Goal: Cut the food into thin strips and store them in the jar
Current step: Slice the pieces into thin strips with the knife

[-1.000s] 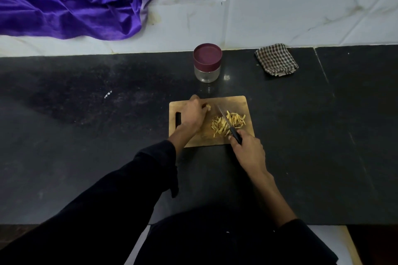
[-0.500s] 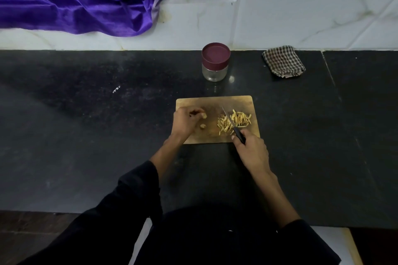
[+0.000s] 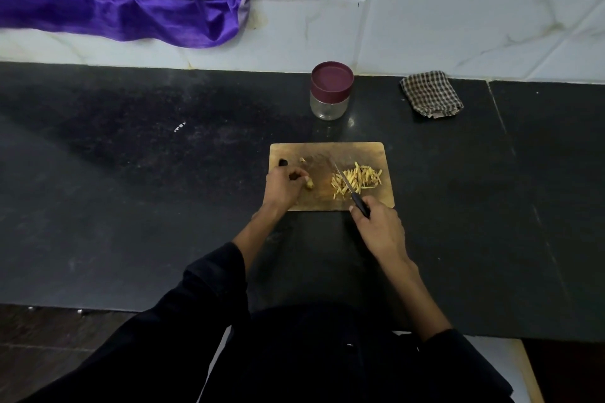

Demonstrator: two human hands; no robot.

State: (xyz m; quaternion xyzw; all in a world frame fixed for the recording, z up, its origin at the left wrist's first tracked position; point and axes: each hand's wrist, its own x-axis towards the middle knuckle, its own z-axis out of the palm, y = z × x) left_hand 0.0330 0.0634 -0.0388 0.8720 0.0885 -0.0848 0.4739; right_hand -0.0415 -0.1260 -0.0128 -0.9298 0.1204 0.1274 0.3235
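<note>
One knife, tip pointing away.

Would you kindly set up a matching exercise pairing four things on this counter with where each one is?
Things:
1. clear jar with maroon lid
2. checked folded cloth
3. black-handled knife
4. pale yellow strips

Places:
A. gripped by the right hand
B. heaped on the wooden cutting board
C. far right, by the wall
D. behind the board, lid on

Pairs: 1-D, 2-C, 3-A, 4-B
</note>
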